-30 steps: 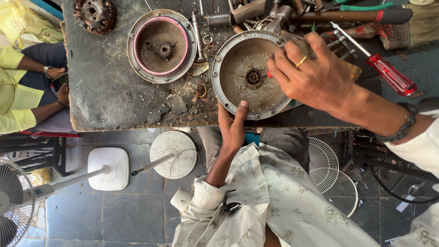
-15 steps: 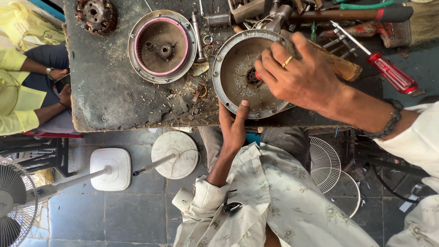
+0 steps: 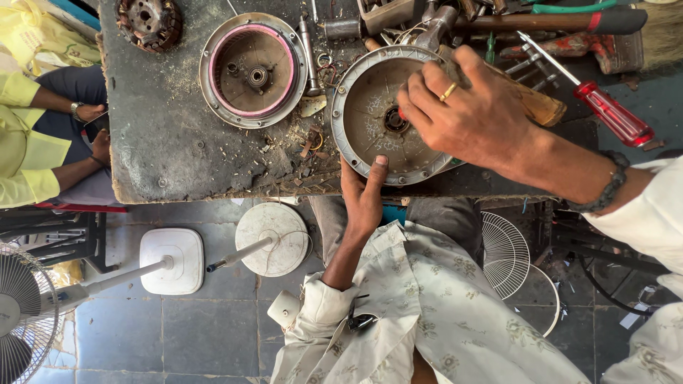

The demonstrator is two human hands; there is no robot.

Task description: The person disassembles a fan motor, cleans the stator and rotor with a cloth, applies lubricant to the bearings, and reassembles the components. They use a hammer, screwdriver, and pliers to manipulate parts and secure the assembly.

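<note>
A round grey metal motor cover [image 3: 370, 135] lies on the near edge of a dirty workbench [image 3: 163, 149]. My left hand [image 3: 363, 195] comes up from below and grips the cover's near rim, thumb pressed on the metal. My right hand [image 3: 469, 117], with a ring on one finger, reaches in from the right and covers the right half of the cover. Its fingertips are curled at the centre hub [image 3: 393, 119] and pinch a small red part there. A wooden handle [image 3: 544, 107] shows from under this hand.
A second round cover with a pink inner ring [image 3: 252, 71] and a rusty wound core [image 3: 148, 18] lie further left. A red-handled screwdriver [image 3: 612, 114] and other tools crowd the far right. A person in yellow [image 3: 28, 142] sits at left. Fan bases [image 3: 171, 259] and a wire guard [image 3: 505, 252] stand on the floor.
My right hand has slid left across the cover and its fingers have closed in at the hub. My left hand has stayed on the rim.
</note>
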